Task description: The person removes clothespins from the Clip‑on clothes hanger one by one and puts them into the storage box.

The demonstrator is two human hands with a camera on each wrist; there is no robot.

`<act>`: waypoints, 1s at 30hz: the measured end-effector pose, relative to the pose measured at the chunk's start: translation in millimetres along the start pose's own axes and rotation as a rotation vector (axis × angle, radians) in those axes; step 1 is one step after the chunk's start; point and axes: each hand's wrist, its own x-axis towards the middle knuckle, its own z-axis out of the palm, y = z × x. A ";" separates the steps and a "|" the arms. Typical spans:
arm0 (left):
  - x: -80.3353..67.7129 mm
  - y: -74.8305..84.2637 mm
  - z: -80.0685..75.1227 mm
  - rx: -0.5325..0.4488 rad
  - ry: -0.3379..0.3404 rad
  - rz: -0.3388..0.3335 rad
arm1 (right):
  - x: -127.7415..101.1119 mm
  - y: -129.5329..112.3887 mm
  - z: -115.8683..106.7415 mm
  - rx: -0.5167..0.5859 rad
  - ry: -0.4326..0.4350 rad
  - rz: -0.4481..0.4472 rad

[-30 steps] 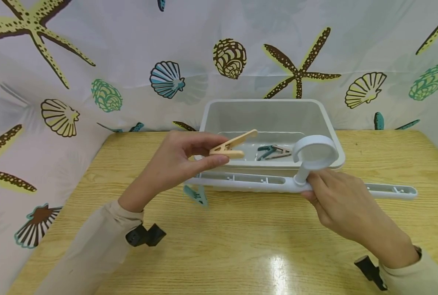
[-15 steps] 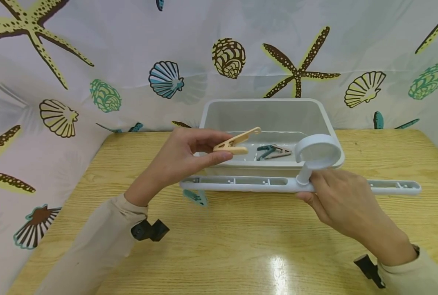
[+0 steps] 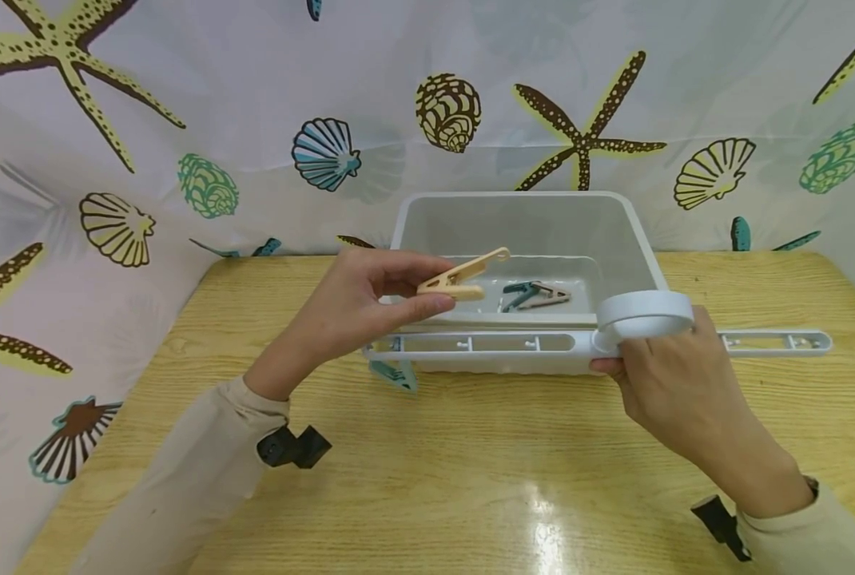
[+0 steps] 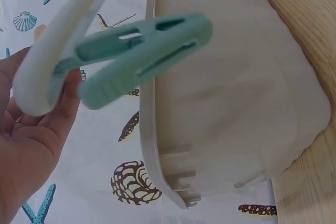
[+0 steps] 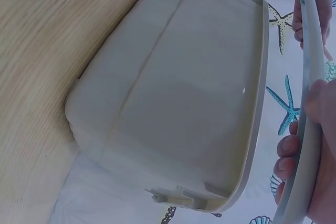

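In the head view my left hand (image 3: 359, 295) pinches a pale orange clothespin (image 3: 463, 293) between thumb and fingers, its two legs pointing right over the bin. My right hand (image 3: 675, 403) grips a pale blue-white bar hanger (image 3: 583, 344) beside the base of its round hook (image 3: 646, 310). Slots run along both arms of the hanger. From its left end hangs a teal clothespin (image 3: 397, 375), seen large in the left wrist view as a green clothespin (image 4: 126, 77). The right wrist view shows fingers (image 5: 286, 153) and thumb around the hanger bar (image 5: 313, 51).
Behind the hanger stands a light grey bin (image 3: 521, 216) on the wooden table (image 3: 471, 471). A dark teal clothespin (image 3: 518, 297) and a pinkish clothespin (image 3: 551, 297) lie inside it. A curtain (image 3: 240, 72) printed with shells and starfish borders the back and sides.
My right hand has rolled the hanger, so its hook tips lower and to the right and the slots face more upward. My left hand has shifted slightly right with the orange clothespin.
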 end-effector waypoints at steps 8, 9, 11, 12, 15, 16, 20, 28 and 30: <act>6.0 -4.4 -2.2 0.008 -0.018 -0.065 | -1.9 1.1 2.9 -0.011 -0.038 -0.005; 6.4 -5.5 -2.6 0.008 -0.022 -0.086 | -2.0 1.1 3.3 -0.006 -0.037 -0.005; 6.4 -8.3 -3.4 0.008 -0.036 -0.124 | -2.0 1.0 4.2 0.001 -0.037 -0.004; 6.3 -9.7 -3.8 0.007 -0.045 -0.140 | -1.9 0.8 4.2 0.006 -0.038 -0.001; 6.3 -14.5 -4.8 0.010 -0.070 -0.167 | -1.6 0.7 4.1 0.017 -0.047 0.006; 6.5 -16.2 -5.1 0.013 -0.079 -0.173 | -1.5 0.8 4.0 0.020 -0.051 0.007; 7.0 -23.0 -6.3 0.017 -0.121 -0.208 | -1.5 0.8 3.1 0.027 -0.080 0.011; 7.6 -34.5 -8.3 -0.053 -0.144 -0.258 | -3.4 1.2 2.9 0.040 -0.112 0.025; 7.5 -35.5 -8.2 -0.053 -0.138 -0.266 | -3.3 1.3 2.7 0.044 -0.121 0.029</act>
